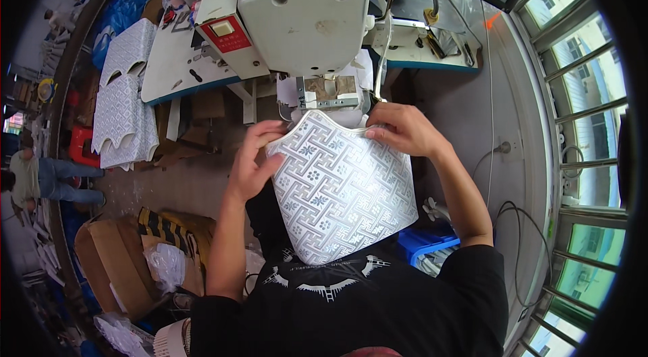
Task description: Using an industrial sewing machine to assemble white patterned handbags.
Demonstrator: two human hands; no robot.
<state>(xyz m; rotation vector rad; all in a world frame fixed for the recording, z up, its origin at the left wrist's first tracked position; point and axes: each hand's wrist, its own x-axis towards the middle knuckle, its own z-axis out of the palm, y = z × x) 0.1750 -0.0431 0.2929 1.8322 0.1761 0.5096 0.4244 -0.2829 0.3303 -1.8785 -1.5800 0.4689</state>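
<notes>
A silver-white patterned fabric panel [344, 188] with a curved, piped upper edge hangs between my hands, its lower part against my black shirt. My left hand [253, 162] holds its upper left corner, fingers curled at the edge and thumb along the side. At the upper right, my right hand [403, 129] pinches the edge, its thumb on top and some fingers hidden behind. Just beyond the curved edge sits the metal clamp frame [329, 92] of a large white sewing machine [304, 16]. The panel's top edge lies close to the frame; whether they touch, I cannot tell.
Similar patterned panels [125, 111] are stacked at the left. The machine's white table [182, 80] carries small tools. A blue bin [425, 242] stands beside me at the right, cardboard boxes [108, 266] at the lower left. Another person [57, 178] stands far left. Windows line the right wall.
</notes>
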